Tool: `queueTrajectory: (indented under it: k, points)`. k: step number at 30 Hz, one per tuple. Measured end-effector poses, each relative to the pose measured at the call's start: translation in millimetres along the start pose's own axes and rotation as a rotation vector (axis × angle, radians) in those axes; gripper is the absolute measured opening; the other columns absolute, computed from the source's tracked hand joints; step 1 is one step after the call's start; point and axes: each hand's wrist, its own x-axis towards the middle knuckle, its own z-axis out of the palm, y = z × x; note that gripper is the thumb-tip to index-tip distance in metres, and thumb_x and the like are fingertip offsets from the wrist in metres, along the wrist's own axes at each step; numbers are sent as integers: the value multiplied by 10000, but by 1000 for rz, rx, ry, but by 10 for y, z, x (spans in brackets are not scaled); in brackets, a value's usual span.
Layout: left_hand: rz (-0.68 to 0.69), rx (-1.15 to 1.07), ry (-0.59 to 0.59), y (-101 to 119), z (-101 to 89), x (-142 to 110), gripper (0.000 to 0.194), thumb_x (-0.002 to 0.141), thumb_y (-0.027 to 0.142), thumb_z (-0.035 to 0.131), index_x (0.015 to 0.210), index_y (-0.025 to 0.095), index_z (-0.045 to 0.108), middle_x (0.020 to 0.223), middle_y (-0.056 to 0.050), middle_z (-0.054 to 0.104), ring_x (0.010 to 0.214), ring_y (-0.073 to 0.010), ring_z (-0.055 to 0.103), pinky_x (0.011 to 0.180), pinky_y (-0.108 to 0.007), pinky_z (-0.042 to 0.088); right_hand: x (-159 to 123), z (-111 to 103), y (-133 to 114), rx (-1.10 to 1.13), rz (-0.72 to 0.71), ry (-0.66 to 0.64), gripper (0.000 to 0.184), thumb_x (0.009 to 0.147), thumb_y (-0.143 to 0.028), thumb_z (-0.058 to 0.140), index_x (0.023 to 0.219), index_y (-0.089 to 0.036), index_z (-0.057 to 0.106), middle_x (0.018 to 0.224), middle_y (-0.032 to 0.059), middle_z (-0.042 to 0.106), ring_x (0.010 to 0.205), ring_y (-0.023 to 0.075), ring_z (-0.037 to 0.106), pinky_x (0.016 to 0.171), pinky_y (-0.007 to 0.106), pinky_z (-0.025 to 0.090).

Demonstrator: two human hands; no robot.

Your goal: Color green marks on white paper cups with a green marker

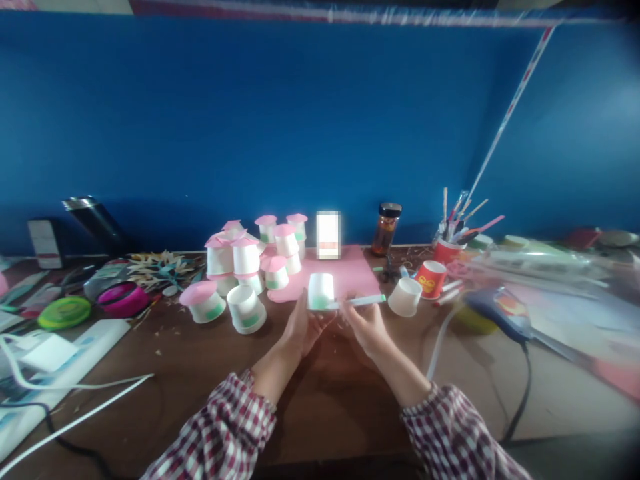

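In the middle of the head view, my left hand (301,325) is closed around the lower part of a white paper cup (321,287), which is upside down with a green patch near its rim. My right hand (369,328) grips a green marker (367,301), its tip touching or very close to the green patch. To the left stand several white cups with pink paper tops (247,257) and green patches. Nearer me is a stack of white cups without a top (246,311). Another plain white cup (405,298) stands right of my right hand.
Pink paper (350,270) lies beyond my hands. At right are a red cup (431,279), a dark-capped jar (387,230), a glue gun (500,312) with its cord, and a cup of brushes (450,250). A power strip (95,343) with cables lies left.
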Motion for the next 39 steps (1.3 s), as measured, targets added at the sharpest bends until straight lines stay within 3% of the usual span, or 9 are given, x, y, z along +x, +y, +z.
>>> queueTrajectory:
  k: [6, 12, 18, 23, 30, 35, 39]
  points:
    - [2, 30, -67, -11, -18, 12, 384, 839, 456, 534, 907, 95, 645, 753, -98, 709, 643, -185, 666, 707, -334, 552, 1, -7, -11, -11, -27, 40, 226, 770, -348, 625, 655, -179, 527, 501, -45, 487, 419, 69, 409, 396, 197, 340]
    - [52, -56, -1, 3, -51, 57, 277, 820, 372, 568, 925, 123, 630, 724, -48, 684, 648, -167, 651, 768, -366, 543, 11, -29, 4, -19, -17, 73, 250, 773, -388, 642, 692, -177, 534, 503, -49, 493, 434, 74, 428, 409, 196, 363]
    - [27, -59, -26, 21, 3, 2, 374, 829, 453, 537, 951, 112, 629, 778, -87, 690, 717, -197, 659, 750, -353, 541, -23, -16, 24, -24, -98, 29, 215, 811, -390, 615, 789, -179, 579, 562, -34, 525, 478, 86, 456, 441, 206, 390]
    - [27, -67, -70, 7, -3, -13, 441, 809, 516, 553, 988, 119, 625, 848, -95, 690, 750, -185, 649, 784, -341, 523, -68, -33, 52, -185, -177, -19, 199, 826, -362, 605, 851, -167, 637, 633, 8, 598, 549, 116, 520, 498, 230, 422]
    - [17, -91, -21, -45, -32, 47, 494, 798, 546, 548, 1006, 103, 616, 859, -107, 686, 775, -202, 650, 789, -349, 514, -101, -58, 68, -394, -307, 57, 163, 850, -334, 569, 847, -178, 614, 672, 11, 624, 577, 131, 546, 540, 237, 442]
    - [-99, -142, -3, -55, -9, 47, 563, 779, 602, 531, 1002, 91, 615, 754, -86, 669, 693, -186, 633, 766, -343, 508, -140, -50, 64, -646, -466, 133, 123, 852, -297, 555, 845, -196, 625, 709, 31, 649, 601, 151, 584, 594, 259, 485]
    - [-103, -174, -59, -62, -11, 33, 549, 792, 594, 516, 1015, 104, 623, 747, -82, 677, 695, -189, 639, 780, -336, 499, -164, -37, 49, -683, -594, 42, 159, 863, -255, 536, 962, -208, 651, 811, 57, 674, 691, 177, 635, 668, 290, 522]
